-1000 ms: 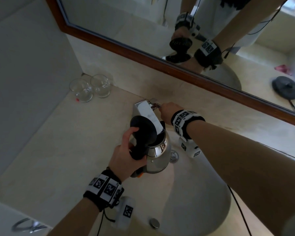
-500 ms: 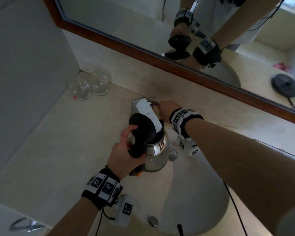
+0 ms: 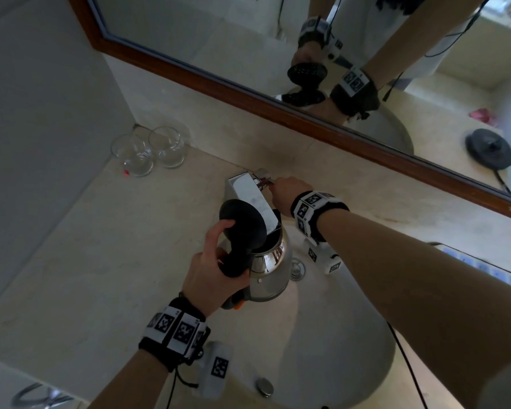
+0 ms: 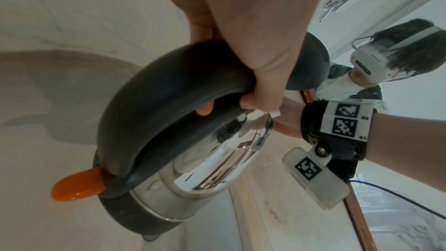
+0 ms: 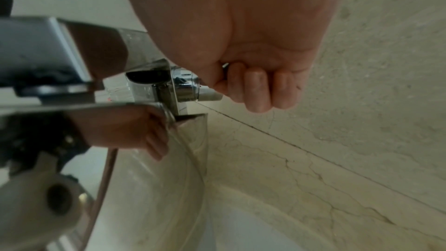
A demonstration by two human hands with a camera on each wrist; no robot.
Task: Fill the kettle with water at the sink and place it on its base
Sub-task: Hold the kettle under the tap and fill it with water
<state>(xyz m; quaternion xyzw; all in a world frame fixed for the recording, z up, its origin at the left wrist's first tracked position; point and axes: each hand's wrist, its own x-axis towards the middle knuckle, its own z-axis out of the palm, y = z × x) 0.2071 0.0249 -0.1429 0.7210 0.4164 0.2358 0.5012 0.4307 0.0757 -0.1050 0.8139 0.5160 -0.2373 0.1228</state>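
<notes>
**Kettle under the faucet, both hands busy**

My left hand [image 3: 210, 273] is wrapped around the black handle of the stainless-steel kettle [image 3: 270, 270], fingers curled underneath and thumb up against the open black lid [image 3: 242, 224]. I hold the kettle over the far-left part of the sink basin [image 3: 337, 335], its mouth directly below the flat chrome faucet [image 3: 250, 196]. From the left wrist view I see the orange switch [image 4: 77, 185] sticking out at the foot of the handle.

My right hand [image 3: 286, 193] reaches to the far side of the faucet and pinches its small chrome lever [image 5: 190, 87], fingers curled tight around it. I cannot tell whether water is running.

The kettle's round black base [image 3: 489, 149] shows only as a reflection in the wood-framed mirror [image 3: 248, 95]. Two drinking glasses [image 3: 151, 153] stand together in the far-left corner of the marble countertop [image 3: 101, 246], well apart from the sink.
</notes>
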